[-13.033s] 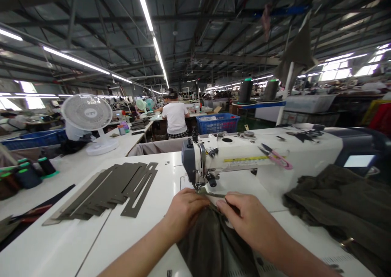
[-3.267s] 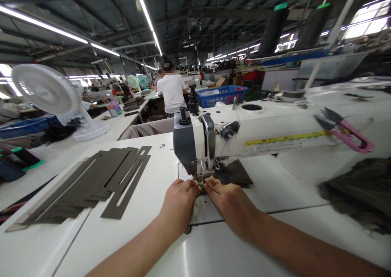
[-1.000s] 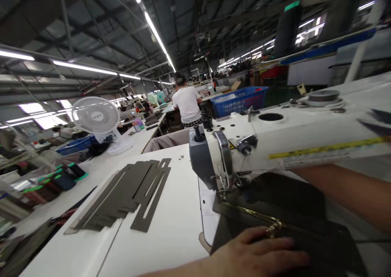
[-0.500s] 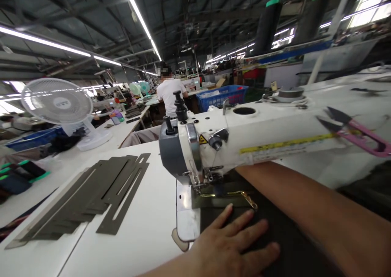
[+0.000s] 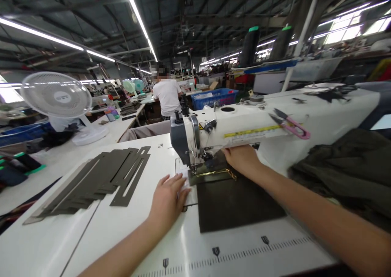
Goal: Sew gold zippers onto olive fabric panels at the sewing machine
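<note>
A white sewing machine [image 5: 244, 126] stands over a dark olive fabric piece [image 5: 235, 203] lying flat on the table. A gold zipper [image 5: 214, 172] with a gold pull [image 5: 231, 174] runs across the fabric from under the presser foot [image 5: 195, 169]. My left hand [image 5: 169, 195] lies beside the needle plate, left of the fabric, its fingers stretched out and holding nothing. Under the machine's arm, my right hand [image 5: 242, 159] reaches to the fabric's far side behind the zipper. Its fingertips are mostly hidden, so whether it grips the fabric cannot be seen.
Flat olive cut pieces with slots [image 5: 100, 179] lie overlapped at left. Pink-handled thread snips [image 5: 293, 126] rest on the machine arm. Crumpled olive fabric [image 5: 345, 171] is at right. A white fan [image 5: 58, 95], thread spools [image 5: 27, 163], and a seated person [image 5: 166, 93] are farther back.
My left hand has moved off the fabric, leftward onto the table by the needle plate. My right hand now shows behind the zipper. The camera view has shifted, showing the table's ruler.
</note>
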Tool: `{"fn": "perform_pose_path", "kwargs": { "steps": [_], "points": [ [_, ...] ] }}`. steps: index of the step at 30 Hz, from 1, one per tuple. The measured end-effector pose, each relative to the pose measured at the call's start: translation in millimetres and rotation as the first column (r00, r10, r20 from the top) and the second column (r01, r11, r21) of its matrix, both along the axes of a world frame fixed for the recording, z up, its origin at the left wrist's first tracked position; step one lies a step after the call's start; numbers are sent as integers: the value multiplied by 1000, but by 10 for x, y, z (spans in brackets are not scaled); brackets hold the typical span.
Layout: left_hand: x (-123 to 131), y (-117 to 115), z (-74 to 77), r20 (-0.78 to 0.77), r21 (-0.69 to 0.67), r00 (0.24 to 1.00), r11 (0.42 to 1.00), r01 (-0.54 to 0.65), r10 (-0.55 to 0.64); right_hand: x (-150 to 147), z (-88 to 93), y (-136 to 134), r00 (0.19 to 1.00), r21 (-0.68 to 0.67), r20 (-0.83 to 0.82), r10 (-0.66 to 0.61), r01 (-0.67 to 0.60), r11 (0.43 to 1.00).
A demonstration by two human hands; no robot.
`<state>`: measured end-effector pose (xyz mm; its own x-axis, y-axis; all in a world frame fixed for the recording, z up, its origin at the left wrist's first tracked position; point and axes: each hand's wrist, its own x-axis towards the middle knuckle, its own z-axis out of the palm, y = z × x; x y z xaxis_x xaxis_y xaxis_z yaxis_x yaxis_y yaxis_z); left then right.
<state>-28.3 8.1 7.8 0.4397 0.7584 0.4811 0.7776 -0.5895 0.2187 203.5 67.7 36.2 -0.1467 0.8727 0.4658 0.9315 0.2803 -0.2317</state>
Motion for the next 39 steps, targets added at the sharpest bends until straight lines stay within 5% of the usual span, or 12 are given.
{"fn": "perform_pose_path", "kwargs": {
  "steps": [4, 8, 20, 39],
  "points": [
    [24, 143, -78, -63, -14, 998, 1000, 22, -23, -241, -227, -340, 970, 10, 95, 225, -227, 974],
    [78, 224, -159, -36, 56, 995, 994, 94, -92, -435, -477, -378, 893, 59, 134, 429, -440, 896],
    [51, 318, -219, -83, 128, 976, 969, 209, -200, -454, -482, -296, 904, -36, 108, 414, -413, 910],
    [100, 392, -195, -50, 175, 987, 971, 162, -155, -454, -470, -195, 908, -31, 132, 398, -397, 917]
  ]
}}
